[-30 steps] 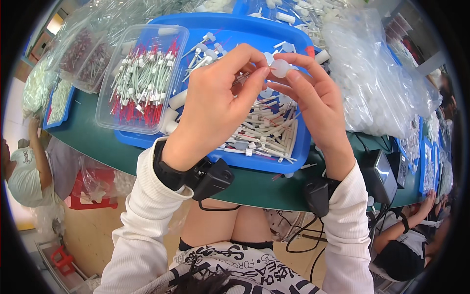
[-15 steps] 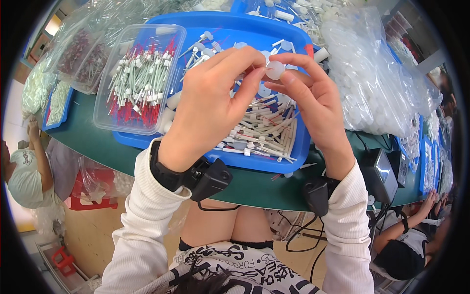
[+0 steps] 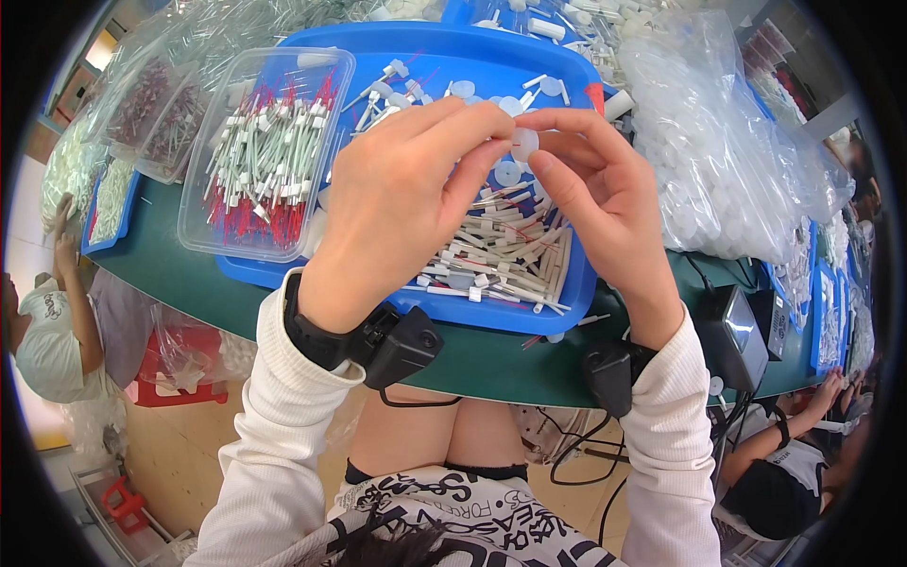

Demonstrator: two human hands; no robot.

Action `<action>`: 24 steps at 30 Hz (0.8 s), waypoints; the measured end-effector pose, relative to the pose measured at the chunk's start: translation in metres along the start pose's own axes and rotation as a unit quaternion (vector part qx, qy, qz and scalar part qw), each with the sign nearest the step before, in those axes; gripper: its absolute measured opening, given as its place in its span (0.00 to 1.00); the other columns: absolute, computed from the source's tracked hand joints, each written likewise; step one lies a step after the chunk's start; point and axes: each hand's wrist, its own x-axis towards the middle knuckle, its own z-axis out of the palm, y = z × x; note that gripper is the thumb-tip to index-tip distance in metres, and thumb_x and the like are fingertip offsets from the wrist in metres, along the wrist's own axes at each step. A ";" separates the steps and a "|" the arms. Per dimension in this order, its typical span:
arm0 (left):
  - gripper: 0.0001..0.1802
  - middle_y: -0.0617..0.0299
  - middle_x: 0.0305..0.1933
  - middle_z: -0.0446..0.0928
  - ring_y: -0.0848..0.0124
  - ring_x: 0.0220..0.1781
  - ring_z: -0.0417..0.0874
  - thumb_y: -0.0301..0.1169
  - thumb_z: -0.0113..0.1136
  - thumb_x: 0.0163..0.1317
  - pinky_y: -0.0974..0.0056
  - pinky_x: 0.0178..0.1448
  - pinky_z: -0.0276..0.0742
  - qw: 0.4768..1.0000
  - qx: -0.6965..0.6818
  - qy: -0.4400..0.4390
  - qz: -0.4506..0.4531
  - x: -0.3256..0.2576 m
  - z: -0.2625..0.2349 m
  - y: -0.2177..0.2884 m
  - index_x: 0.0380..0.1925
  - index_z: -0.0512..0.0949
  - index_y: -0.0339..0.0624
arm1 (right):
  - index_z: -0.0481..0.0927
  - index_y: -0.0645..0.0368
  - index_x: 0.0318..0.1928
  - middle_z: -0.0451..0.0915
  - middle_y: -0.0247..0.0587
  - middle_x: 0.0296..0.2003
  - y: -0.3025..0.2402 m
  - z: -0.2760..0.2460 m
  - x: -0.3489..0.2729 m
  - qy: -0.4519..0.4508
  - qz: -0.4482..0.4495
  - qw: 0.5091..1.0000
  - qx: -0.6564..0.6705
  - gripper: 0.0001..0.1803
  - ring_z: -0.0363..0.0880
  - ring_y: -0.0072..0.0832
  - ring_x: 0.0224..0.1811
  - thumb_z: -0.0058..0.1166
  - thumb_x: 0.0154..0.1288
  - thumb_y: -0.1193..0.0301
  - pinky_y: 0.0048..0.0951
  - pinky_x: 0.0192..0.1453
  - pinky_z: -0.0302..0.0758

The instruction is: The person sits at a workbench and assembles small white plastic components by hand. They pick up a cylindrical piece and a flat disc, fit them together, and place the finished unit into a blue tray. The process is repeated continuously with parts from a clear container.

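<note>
A small translucent white plastic disc [image 3: 525,144] is held up over the blue tray [image 3: 425,42], at the meeting fingertips of both hands. My right hand [image 3: 609,203] has its thumb at the disc's edge and its index finger curved over the top. Thumb and index finger of my left hand [image 3: 402,194] are pinched at the disc's left side, where a short bit of thin red wire shows; the rest of it is hidden by the fingers. Below, white cable pieces with connectors [image 3: 501,246] and more discs [image 3: 507,173] lie in the tray.
A clear plastic box [image 3: 265,161] of red-and-white wire leads overlaps the tray's left side. At right stand a large bag of white parts [image 3: 709,161] and a black device [image 3: 737,331] with cables. Other people sit at both sides of the green table [image 3: 189,274].
The disc has turned and shifted slightly left and down in the fingers. My right thumb has moved a little left and lower, and its index finger has come nearer the left fingertips.
</note>
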 end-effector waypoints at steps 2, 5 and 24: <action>0.05 0.57 0.33 0.80 0.66 0.32 0.82 0.21 0.59 0.57 0.67 0.37 0.76 0.999 -0.028 0.004 -0.018 -0.001 0.003 -0.002 0.34 0.78 0.36 | 0.76 0.63 0.47 0.82 0.40 0.37 0.001 0.001 0.000 0.004 -0.015 1.000 -0.010 0.13 0.81 0.25 0.44 0.54 0.62 0.74 0.29 0.54 0.73; 0.04 0.57 0.33 0.80 0.68 0.32 0.82 0.21 0.59 0.58 0.68 0.38 0.77 0.999 -0.027 -0.009 -0.041 -0.001 0.002 -0.001 0.34 0.78 0.36 | 0.76 0.63 0.47 0.82 0.40 0.37 0.003 0.002 0.001 0.006 -0.033 0.999 -0.023 0.13 0.81 0.26 0.44 0.54 0.62 0.74 0.29 0.54 0.74; 0.12 0.56 0.32 0.82 0.67 0.35 0.85 0.20 0.51 0.62 0.70 0.38 0.76 0.990 -0.039 -0.059 -0.122 -0.003 0.000 0.001 0.46 0.77 0.37 | 0.77 0.64 0.48 0.83 0.41 0.36 0.007 -0.001 0.000 0.007 0.020 1.000 -0.002 0.14 0.82 0.25 0.43 0.55 0.62 0.74 0.25 0.50 0.75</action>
